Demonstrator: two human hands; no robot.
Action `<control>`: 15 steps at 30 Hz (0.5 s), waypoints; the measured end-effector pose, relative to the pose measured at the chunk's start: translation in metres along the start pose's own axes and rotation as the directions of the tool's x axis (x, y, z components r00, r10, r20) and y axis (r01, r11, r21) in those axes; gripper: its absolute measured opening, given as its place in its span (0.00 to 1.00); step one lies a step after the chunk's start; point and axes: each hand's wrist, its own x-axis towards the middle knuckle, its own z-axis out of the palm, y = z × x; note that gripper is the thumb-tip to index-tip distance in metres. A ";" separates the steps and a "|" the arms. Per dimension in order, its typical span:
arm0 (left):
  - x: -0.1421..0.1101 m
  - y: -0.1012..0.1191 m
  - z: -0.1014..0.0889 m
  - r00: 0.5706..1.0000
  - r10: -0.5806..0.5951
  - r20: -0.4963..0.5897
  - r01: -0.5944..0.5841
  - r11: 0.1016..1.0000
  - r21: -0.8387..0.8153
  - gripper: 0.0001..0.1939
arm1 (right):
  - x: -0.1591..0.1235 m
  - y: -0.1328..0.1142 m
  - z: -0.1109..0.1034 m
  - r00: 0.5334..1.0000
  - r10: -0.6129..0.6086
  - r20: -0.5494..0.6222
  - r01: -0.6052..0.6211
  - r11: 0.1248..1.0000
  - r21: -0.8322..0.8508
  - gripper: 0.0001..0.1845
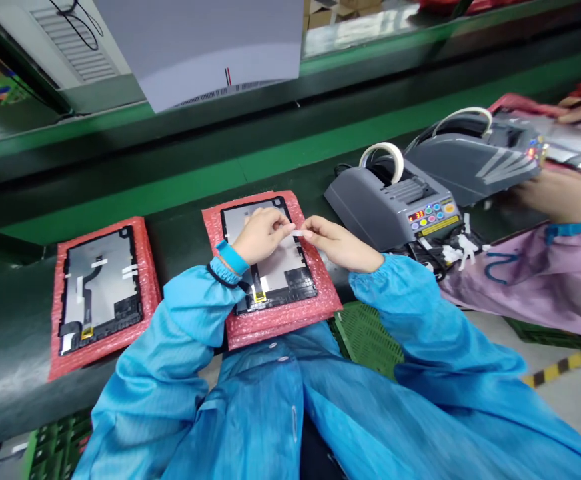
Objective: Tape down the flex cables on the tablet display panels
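Observation:
Right in front of me a tablet screen panel (275, 267), back side up, lies on pink bubble wrap (290, 316). Above its upper right part both my hands pinch a short strip of white tape (298, 233). My left hand (263, 235) grips the strip's left end between thumb and finger, over the panel. Its right end is in the closed fingertips of my right hand (341, 244), above the panel's right edge. A flat dark cable with a yellow-framed end (259, 295) shows below my left hand. My left hand covers the panel's middle.
A second panel (105, 273) with white tape strips lies on bubble wrap at left. To the right stand a grey tape dispenser (395, 200) and another dispenser (470, 160). Tape scraps (463, 248) lie beside them. A co-worker's hand (563, 193) reaches in at far right.

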 end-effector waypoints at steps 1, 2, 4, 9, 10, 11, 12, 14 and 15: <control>0.000 0.001 0.001 1.000 -0.010 0.007 0.010 1.000 0.011 0.10 | 0.000 -0.002 0.000 1.000 0.000 0.010 0.000 1.000 -0.029 0.11; 0.000 0.002 0.002 0.999 -0.031 0.011 0.031 0.999 0.019 0.10 | 0.001 -0.002 -0.001 1.000 0.006 0.012 -0.005 0.999 -0.048 0.10; -0.001 0.002 0.004 0.995 -0.096 0.016 0.096 0.995 0.014 0.10 | 0.001 0.000 -0.002 0.999 0.035 -0.022 -0.037 0.998 -0.057 0.10; -0.001 -0.005 0.008 0.981 -0.192 0.022 0.193 0.976 -0.100 0.11 | 0.005 0.008 -0.002 0.988 0.107 -0.110 -0.106 0.994 0.021 0.12; -0.001 -0.006 0.009 0.983 -0.184 0.024 0.185 0.976 -0.114 0.11 | 0.006 0.008 -0.001 0.989 0.103 -0.103 -0.101 0.995 0.024 0.12; -0.001 -0.007 0.010 0.984 -0.178 0.026 0.180 0.976 -0.119 0.12 | 0.007 0.009 0.001 0.990 0.097 -0.098 -0.096 0.995 0.018 0.11; -0.001 -0.007 0.011 0.984 -0.177 0.031 0.180 0.977 -0.115 0.12 | 0.009 0.009 0.003 0.991 0.093 -0.098 -0.093 0.996 0.003 0.10; 0.000 -0.006 0.013 0.980 -0.191 0.047 0.194 0.978 -0.070 0.12 | 0.013 0.011 0.006 0.991 0.084 -0.103 -0.089 0.995 -0.045 0.09; 0.001 -0.006 0.014 0.978 -0.205 0.048 0.206 0.978 -0.027 0.12 | 0.015 0.013 0.008 0.991 0.079 -0.106 -0.087 0.993 -0.074 0.08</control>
